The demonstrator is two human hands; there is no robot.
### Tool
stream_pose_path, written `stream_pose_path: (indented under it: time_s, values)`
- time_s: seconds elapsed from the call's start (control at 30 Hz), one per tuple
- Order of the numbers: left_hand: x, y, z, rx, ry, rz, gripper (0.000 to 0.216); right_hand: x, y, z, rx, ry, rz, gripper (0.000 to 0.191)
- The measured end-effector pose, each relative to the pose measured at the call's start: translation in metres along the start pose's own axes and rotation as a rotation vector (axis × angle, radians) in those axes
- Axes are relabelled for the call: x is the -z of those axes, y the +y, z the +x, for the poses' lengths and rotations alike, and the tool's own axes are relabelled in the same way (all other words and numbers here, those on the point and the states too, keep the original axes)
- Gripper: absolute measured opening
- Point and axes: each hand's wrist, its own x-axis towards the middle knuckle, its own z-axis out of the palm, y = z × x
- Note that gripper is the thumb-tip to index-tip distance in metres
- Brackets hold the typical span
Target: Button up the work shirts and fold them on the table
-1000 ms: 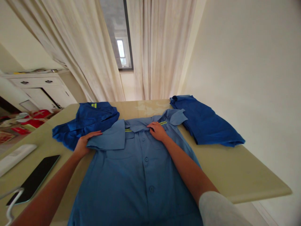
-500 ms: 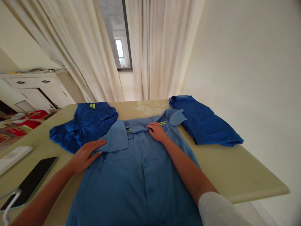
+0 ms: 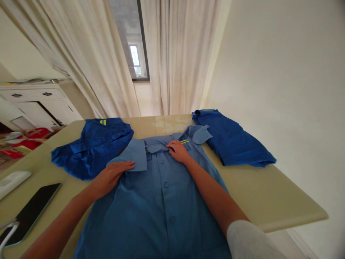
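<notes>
A blue button-front work shirt (image 3: 145,216) lies front up on the table, with yellow-green stripes across its chest. Its left-side short sleeve (image 3: 138,154) is folded inward over the chest. My left hand (image 3: 114,176) rests on that sleeve's lower edge, fingers stretched out and flat; the thumb is mostly hidden. At the collar, my right hand (image 3: 178,150) has its fingers curled on the cloth at the top of the button strip, closed on it. The other sleeve (image 3: 201,133) spreads out beyond my right hand.
Darker blue garments lie on both sides: a crumpled one with a yellow-green patch (image 3: 93,144) at left, a folded one (image 3: 234,140) at right. A phone (image 3: 31,214), a white cable (image 3: 9,233) and a white device (image 3: 13,183) are on the table (image 3: 280,201) at left.
My left hand has slid right and inward along the folded sleeve, its fingers now flatter on the cloth. My right hand stays at the collar. The view has shifted slightly.
</notes>
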Motion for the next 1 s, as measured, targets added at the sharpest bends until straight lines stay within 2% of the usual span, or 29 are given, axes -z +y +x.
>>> stream_pose_path:
  time_s: [0.13,0.17,0.27,0.33,0.4,0.53,0.6,0.7,0.77,0.83,0.9,0.93,1.0]
  values:
    - [0.017,0.009,0.004,0.086,-0.184,-0.192,0.042,0.0,-0.001,0.0,-0.008,-0.007,-0.001,0.032]
    - [0.019,0.014,0.01,0.123,-0.194,-0.202,0.044,0.001,-0.002,0.0,-0.011,-0.005,0.0,0.032]
    - [0.017,0.024,0.041,0.204,-0.045,-0.147,0.052,0.002,-0.003,0.0,-0.015,-0.004,0.008,0.031]
    - [0.007,0.027,0.066,0.209,0.064,-0.019,0.059,0.003,-0.003,-0.001,-0.009,-0.005,0.011,0.031]
    - [-0.006,0.029,0.09,0.248,0.118,0.13,0.064,0.004,-0.004,-0.001,-0.004,-0.009,0.008,0.031]
    - [-0.021,0.033,0.125,0.495,0.213,0.325,0.065,0.005,-0.004,-0.001,-0.027,-0.017,-0.011,0.031]
    - [-0.022,0.033,0.136,0.578,0.21,0.365,0.059,0.005,-0.005,-0.001,-0.03,-0.025,-0.018,0.032]
    - [-0.017,0.028,0.145,0.627,0.12,0.343,0.04,0.006,-0.007,0.0,-0.025,-0.026,-0.023,0.032]
    - [-0.013,0.022,0.148,0.661,0.141,0.282,0.032,0.007,-0.008,0.0,-0.028,-0.022,-0.024,0.031]
    - [-0.011,0.016,0.149,0.663,0.274,0.164,0.031,0.008,-0.01,0.0,-0.038,-0.026,-0.027,0.031]
    - [-0.013,0.008,0.15,0.603,0.408,0.001,0.037,0.008,-0.011,0.0,-0.048,-0.032,-0.03,0.031]
    - [-0.016,0.005,0.15,0.547,0.428,-0.069,0.04,0.009,-0.011,0.0,-0.051,-0.035,-0.03,0.031]
    - [-0.025,-0.002,0.148,0.401,0.354,-0.121,0.045,0.009,-0.011,0.0,-0.05,-0.039,-0.027,0.031]
